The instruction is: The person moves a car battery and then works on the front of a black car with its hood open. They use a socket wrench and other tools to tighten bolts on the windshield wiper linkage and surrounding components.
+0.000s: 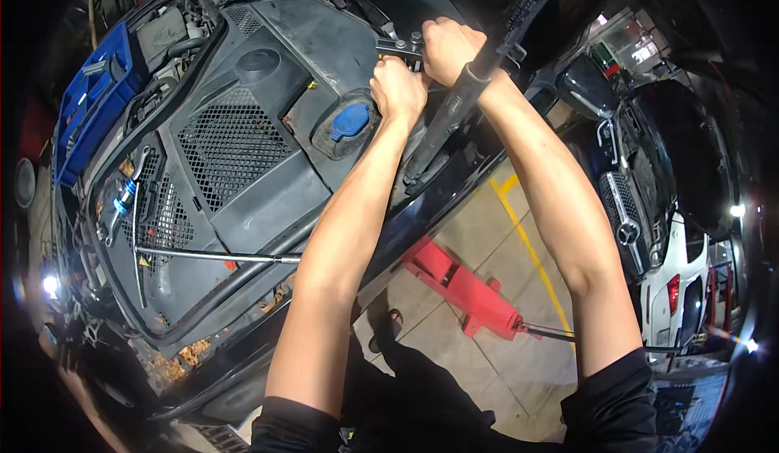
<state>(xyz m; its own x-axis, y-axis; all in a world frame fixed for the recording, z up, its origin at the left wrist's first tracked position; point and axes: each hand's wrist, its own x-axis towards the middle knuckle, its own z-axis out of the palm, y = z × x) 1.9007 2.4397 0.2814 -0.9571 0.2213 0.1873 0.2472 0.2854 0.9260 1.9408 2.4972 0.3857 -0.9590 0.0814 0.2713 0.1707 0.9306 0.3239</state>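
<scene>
My left hand (396, 86) is curled just below a dark metal bracket with bolts (401, 45) at the rear edge of the engine bay. My right hand (453, 51) is closed beside it, a little higher and to the right, behind a black hood strut (454, 104) that crosses my wrist. What the fingers of both hands hold is hidden. Below my left hand is a blue filler cap (350, 120) on the grey plastic cover (284, 161).
A blue tool tray (78, 136), wrenches (139, 169) and a long steel bar (211, 255) lie on the engine bay. A red floor jack (479, 295) stands by the car. Other cars, one dark (682, 144), one white (660, 300), are at the right.
</scene>
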